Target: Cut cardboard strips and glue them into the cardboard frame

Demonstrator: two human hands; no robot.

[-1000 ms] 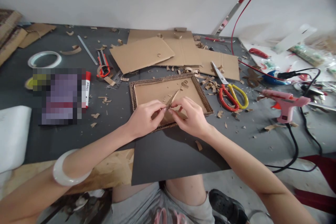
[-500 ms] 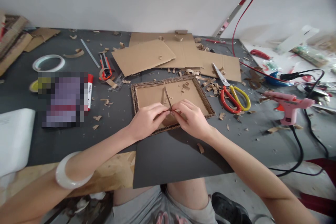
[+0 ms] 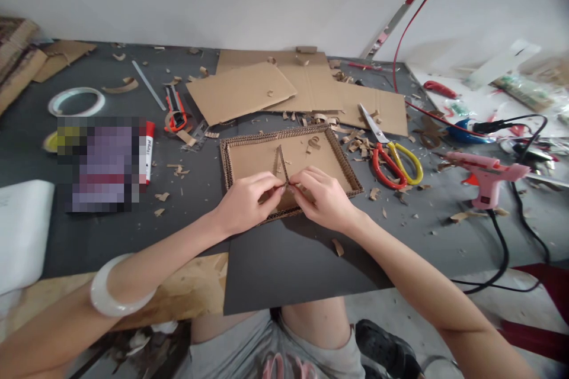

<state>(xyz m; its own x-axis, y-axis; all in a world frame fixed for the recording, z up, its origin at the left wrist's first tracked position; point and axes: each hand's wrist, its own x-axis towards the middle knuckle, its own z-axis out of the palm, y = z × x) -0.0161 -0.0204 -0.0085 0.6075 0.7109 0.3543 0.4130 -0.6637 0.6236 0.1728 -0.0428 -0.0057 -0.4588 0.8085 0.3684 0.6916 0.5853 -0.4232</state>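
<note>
Both my hands meet over a shallow cardboard tray with corrugated walls. A thin cardboard strip rises between my fingertips and points away from me. My left hand pinches the strip's near end from the left, fingers closed. From the other side, my right hand pinches the same end, its thumb and fingers pressed together. The exact fingertip contact is partly hidden. A curled cardboard scrap lies inside the tray at the back right.
Scissors and a pink glue gun lie to the right. Flat cardboard sheets are behind the tray. An orange utility knife, a tape roll and a marker sit left. Cardboard scraps litter the grey tabletop.
The view has shifted slightly. My left fingertips have drawn back a little from the right ones, while both hands stay at the strip's near end.
</note>
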